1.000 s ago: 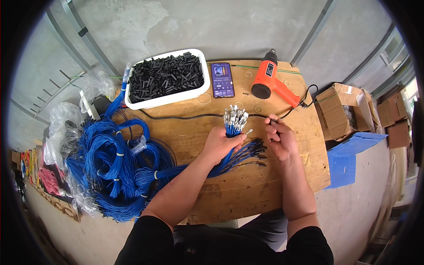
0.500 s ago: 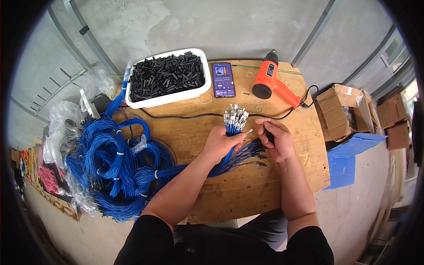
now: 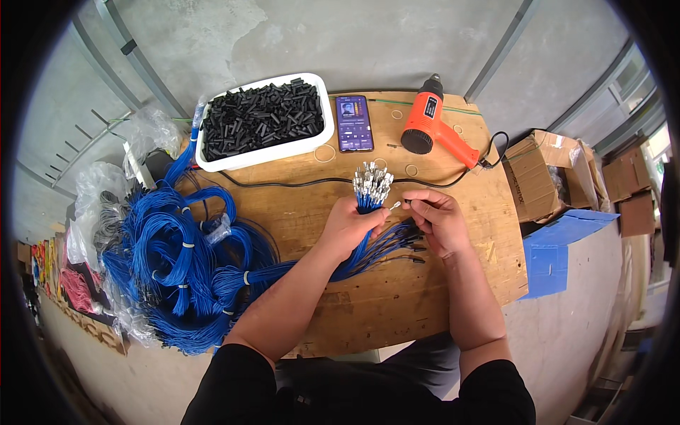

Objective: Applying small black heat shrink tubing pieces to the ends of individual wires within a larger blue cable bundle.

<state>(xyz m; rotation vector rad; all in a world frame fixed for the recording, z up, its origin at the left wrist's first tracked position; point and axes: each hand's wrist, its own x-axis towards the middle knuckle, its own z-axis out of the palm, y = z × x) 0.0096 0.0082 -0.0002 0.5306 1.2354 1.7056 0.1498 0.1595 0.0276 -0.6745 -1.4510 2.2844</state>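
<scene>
Gripping a bundle of blue wires [image 3: 363,207] in a closed fist, the left hand [image 3: 349,230] is sitting to the right of the white tub [image 3: 269,159] and nearer the person than it, with silvery terminals [image 3: 372,181] splaying out beyond the thumb. A lone terminal [image 3: 395,205] is sticking out sideways from that cluster, farther from the tub. Farther right of the tub, the right hand [image 3: 440,221] is pinching a small black sleeve [image 3: 407,202] between thumb and index finger, those tips nearly meeting while the other fingers are curling toward the palm; whether more pieces are lying inside it, I cannot tell. The sleeve is hovering just beside the lone terminal; whether they are touching is too small to make out. Black-ended wires [image 3: 416,248] are spreading over the table [image 3: 425,304], also nearer the person than the tub. Coils of blue wire [image 3: 188,248] are lying in front of the tub, toward its left. Black tubes [image 3: 262,119] are filling the tub, a lit phone [image 3: 354,127] is resting just right of it, and an orange heat gun [image 3: 425,117] is lying farther right.
</scene>
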